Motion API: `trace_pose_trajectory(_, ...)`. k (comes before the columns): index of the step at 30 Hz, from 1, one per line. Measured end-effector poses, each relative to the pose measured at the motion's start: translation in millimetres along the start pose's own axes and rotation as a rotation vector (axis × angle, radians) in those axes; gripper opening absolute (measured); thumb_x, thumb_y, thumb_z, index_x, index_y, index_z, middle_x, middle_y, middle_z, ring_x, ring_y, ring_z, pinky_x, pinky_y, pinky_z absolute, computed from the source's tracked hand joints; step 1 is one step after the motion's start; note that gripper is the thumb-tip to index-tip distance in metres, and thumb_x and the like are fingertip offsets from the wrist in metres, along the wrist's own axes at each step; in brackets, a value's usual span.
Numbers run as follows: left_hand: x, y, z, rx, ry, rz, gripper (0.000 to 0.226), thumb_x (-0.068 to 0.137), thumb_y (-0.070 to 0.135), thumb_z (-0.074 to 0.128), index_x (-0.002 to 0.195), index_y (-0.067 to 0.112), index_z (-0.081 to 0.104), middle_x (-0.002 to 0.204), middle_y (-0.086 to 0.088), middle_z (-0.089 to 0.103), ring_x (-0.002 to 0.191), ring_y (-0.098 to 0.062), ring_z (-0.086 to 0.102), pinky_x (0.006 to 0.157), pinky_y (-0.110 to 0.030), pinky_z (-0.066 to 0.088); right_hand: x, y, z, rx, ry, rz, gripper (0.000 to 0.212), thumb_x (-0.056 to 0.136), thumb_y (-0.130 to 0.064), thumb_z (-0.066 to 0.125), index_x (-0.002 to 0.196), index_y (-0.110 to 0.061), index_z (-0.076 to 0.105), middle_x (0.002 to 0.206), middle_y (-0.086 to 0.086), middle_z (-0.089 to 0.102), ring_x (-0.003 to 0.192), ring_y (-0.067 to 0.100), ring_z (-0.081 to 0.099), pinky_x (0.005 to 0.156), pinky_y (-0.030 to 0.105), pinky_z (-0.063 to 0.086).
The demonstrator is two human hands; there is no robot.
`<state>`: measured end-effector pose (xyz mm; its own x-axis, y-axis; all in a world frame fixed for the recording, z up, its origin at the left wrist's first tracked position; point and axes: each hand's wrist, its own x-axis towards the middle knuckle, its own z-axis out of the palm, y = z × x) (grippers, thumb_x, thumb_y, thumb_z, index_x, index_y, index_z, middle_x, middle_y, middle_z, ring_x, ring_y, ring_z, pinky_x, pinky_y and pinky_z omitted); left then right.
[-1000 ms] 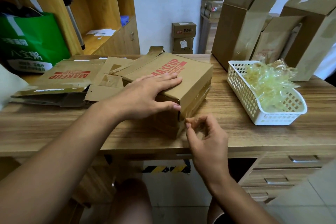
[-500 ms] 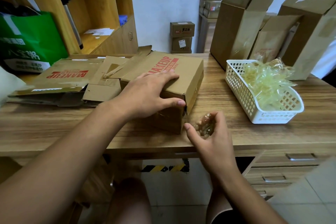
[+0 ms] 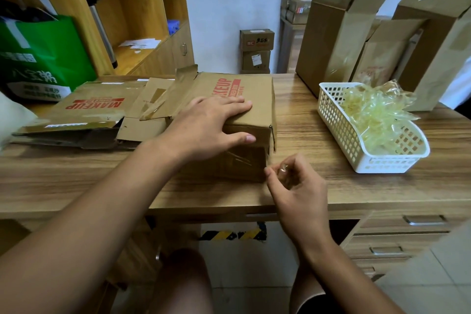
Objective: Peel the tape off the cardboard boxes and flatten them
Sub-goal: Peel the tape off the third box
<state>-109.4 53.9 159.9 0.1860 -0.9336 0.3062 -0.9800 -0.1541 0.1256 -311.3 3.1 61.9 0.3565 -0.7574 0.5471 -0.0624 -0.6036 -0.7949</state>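
Observation:
A brown cardboard box (image 3: 257,99) with red "MAKEUP" print stands on the wooden desk (image 3: 305,186), its far flaps open. My left hand (image 3: 206,127) lies flat on its top near the front edge, thumb down the near face. Clear tape still shines on that near face. My right hand (image 3: 297,186) hovers just off the box's near right corner, fingers curled around a small wad of peeled clear tape (image 3: 284,169). A flattened "MAKEUP" box (image 3: 84,112) lies to the left.
A white plastic basket (image 3: 356,158) holding crumpled peeled tape sits on the right of the desk. Tall open cartons (image 3: 331,38) stand behind it. A green bag (image 3: 43,58) and wooden shelves are at the left. Drawers sit under the desk at right.
The box has been turned so its near face squares toward me. My right hand pulled a tape strip free from the corner and balled it in its fingers.

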Motion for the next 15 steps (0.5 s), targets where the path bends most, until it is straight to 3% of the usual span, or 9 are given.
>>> trace_pose_trajectory(4,-1.0,8.6,2.4,0.023,0.040,-0.013,0.077,0.084,0.074,0.053,0.152,0.044,0.035,0.158,0.020,0.033,0.143,-0.005,0.028,0.113,-0.032,0.018,-8.6,-9.2,10.5,-0.017,0.042,-0.022,0.036,0.090,-0.006,0.073,0.074,-0.027,0.048,0.075,-0.003,0.058,0.072,0.018,0.060,0.062,0.040,0.049)
trace_pose_trajectory(8,1.8,17.0,4.2,0.055,0.062,-0.023,0.076,0.085,0.075,0.049,0.151,0.041,0.036,0.158,0.015,0.037,0.143,-0.009,0.032,0.115,-0.036,0.020,-29.3,-28.2,34.1,-0.045,-0.149,-0.171,0.034,0.090,-0.006,0.069,0.079,-0.028,0.046,0.078,-0.011,0.052,0.071,0.009,0.053,0.059,0.029,0.047)
trace_pose_trajectory(12,1.8,23.2,4.0,0.060,0.067,-0.020,0.077,0.082,0.076,0.051,0.148,0.037,0.042,0.153,0.011,0.045,0.140,-0.012,0.038,0.114,-0.037,0.025,-16.1,-24.8,29.7,-0.072,-0.169,-0.061,0.025,0.093,-0.016,0.069,0.081,-0.024,0.048,0.081,-0.007,0.055,0.077,0.014,0.057,0.064,0.035,0.051)
trace_pose_trajectory(15,4.0,20.1,-0.7,0.014,0.051,-0.053,0.071,0.078,0.075,0.058,0.136,0.035,0.048,0.138,0.006,0.058,0.126,-0.018,0.051,0.104,-0.037,0.035,1.8,-17.3,9.0,-0.093,-0.079,0.024,0.020,0.091,-0.030,0.071,0.085,-0.026,0.052,0.086,-0.007,0.056,0.083,0.009,0.056,0.069,0.019,0.043)
